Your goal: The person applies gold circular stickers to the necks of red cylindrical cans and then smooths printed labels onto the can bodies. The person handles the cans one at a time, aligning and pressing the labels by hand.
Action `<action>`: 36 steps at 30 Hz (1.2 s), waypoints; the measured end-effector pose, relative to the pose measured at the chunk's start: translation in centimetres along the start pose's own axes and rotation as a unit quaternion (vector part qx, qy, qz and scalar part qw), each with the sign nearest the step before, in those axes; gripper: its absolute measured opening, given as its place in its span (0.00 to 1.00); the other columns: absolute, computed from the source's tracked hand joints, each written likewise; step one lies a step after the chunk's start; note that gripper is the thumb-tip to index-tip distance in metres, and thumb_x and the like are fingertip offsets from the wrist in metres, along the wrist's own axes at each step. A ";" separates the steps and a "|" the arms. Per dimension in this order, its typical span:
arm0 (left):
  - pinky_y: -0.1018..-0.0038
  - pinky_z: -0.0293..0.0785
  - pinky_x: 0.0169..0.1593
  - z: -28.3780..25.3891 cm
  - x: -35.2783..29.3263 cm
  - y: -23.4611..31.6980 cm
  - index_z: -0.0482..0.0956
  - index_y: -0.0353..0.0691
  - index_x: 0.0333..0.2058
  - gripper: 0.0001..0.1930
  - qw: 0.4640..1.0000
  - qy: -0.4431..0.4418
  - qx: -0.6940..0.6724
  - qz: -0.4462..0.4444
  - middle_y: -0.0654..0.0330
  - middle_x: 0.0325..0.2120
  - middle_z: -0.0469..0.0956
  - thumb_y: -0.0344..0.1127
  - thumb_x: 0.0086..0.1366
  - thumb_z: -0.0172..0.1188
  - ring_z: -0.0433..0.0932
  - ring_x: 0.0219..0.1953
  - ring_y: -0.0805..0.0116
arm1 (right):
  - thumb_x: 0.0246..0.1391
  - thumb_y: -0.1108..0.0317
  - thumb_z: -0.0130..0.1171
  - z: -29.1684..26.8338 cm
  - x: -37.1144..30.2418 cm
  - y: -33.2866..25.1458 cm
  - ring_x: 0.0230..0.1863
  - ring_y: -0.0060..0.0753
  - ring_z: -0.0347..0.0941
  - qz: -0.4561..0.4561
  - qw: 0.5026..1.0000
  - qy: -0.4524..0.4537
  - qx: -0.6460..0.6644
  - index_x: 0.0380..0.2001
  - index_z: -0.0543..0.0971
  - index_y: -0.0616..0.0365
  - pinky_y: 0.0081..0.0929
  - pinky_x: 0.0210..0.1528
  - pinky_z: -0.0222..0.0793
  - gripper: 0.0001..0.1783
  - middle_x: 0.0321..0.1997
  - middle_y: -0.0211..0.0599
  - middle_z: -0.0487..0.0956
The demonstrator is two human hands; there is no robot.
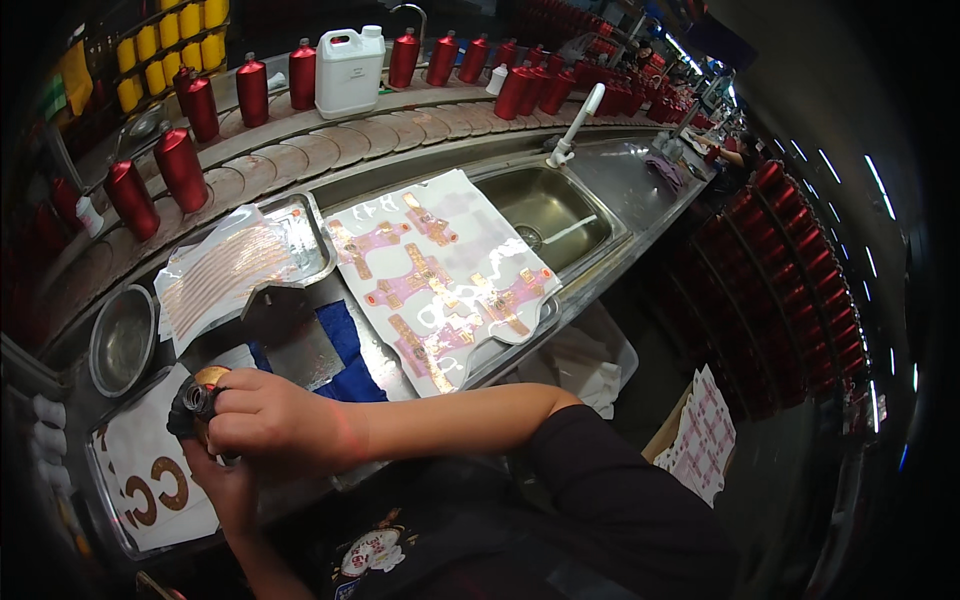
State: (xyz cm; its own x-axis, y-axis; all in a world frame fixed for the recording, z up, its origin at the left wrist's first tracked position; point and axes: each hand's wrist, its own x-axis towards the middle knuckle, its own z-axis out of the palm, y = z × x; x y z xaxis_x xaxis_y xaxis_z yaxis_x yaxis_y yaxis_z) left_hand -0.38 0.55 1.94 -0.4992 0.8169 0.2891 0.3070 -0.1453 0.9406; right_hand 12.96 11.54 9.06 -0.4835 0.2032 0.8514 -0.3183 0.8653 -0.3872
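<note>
My right hand (275, 418) is closed over a dark bottle with gold-coloured patches and a threaded neck (199, 400). Below it, my left hand (226, 490) grips the same bottle, its thumb lying along the near side. Most of the bottle's body is hidden behind my fingers. Beneath the hands is a tray holding a white sheet (155, 515) with brown-gold curved shapes. Just beyond them stands a dark holder (277, 305) beside a blue cloth (340, 335).
A stack of pink-and-gold decal sheets (470, 225) lies beside the sink (590, 235). Striped sheets (225, 275) rest on a metal tray, near a round steel bowl (123, 340). Red bottles (252, 90) and a white jug (349, 75) line the curved conveyor (330, 145).
</note>
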 end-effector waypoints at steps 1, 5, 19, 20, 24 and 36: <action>0.67 0.63 0.65 -0.1 0.0 0.2 0.63 0.36 0.64 0.39 0.998 -0.009 0.057 0.002 0.54 0.58 0.71 0.41 0.59 0.72 0.70 0.62 0.63 | 0.42 0.71 0.65 0.0 0.0 0.0 0.37 0.46 0.70 0.006 1.000 -0.007 -0.002 0.28 0.72 0.53 0.36 0.41 0.69 0.11 0.30 0.35 0.70; 0.69 0.64 0.65 -0.2 0.4 0.8 0.61 0.38 0.66 0.44 0.999 0.047 0.020 -0.013 0.58 0.59 0.71 0.33 0.54 0.74 0.70 0.61 0.67 | 0.38 0.72 0.64 0.1 0.1 0.1 0.39 0.47 0.72 0.002 1.000 0.013 0.007 0.27 0.72 0.54 0.38 0.44 0.70 0.11 0.30 0.36 0.72; 0.67 0.65 0.65 0.3 0.0 -0.5 0.62 0.40 0.66 0.39 0.995 0.017 0.080 0.065 0.57 0.59 0.71 0.32 0.58 0.72 0.71 0.60 0.65 | 0.41 0.74 0.65 -0.2 0.0 -0.1 0.37 0.47 0.70 0.034 0.999 0.004 -0.011 0.31 0.75 0.54 0.35 0.41 0.68 0.12 0.32 0.36 0.72; 0.67 0.66 0.64 1.3 -0.1 -1.2 0.62 0.40 0.65 0.35 0.997 0.035 0.023 0.063 0.57 0.58 0.72 0.34 0.62 0.69 0.72 0.59 0.66 | 0.41 0.74 0.65 -0.2 -0.1 -0.2 0.37 0.46 0.71 0.026 0.999 0.016 -0.014 0.32 0.75 0.54 0.35 0.41 0.68 0.12 0.32 0.36 0.72; 0.69 0.71 0.59 5.6 -0.1 -4.3 0.65 0.39 0.59 0.21 0.937 0.143 -0.317 -0.023 0.57 0.52 0.74 0.40 0.73 0.55 0.74 0.54 0.66 | 0.42 0.73 0.67 0.2 0.0 -1.6 0.39 0.44 0.72 0.011 0.998 -0.038 -0.049 0.35 0.77 0.55 0.35 0.44 0.70 0.14 0.33 0.35 0.74; 0.60 0.66 0.55 4.0 0.4 -0.6 0.64 0.39 0.57 0.44 0.967 0.203 0.099 0.121 0.51 0.50 0.62 0.45 0.47 0.81 0.67 0.53 0.53 | 0.40 0.80 0.69 -0.2 -0.5 -2.2 0.34 0.41 0.77 0.028 0.996 -0.017 -0.079 0.37 0.85 0.56 0.33 0.39 0.74 0.17 0.32 0.35 0.79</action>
State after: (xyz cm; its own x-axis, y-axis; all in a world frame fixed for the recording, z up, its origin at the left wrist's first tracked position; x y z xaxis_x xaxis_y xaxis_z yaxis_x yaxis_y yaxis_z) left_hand 2.47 3.18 0.79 -0.6580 0.4801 0.5802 0.5835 -0.1619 0.7958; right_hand 14.06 9.63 9.53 -0.5254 0.2396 0.8164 -0.1588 0.9151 -0.3707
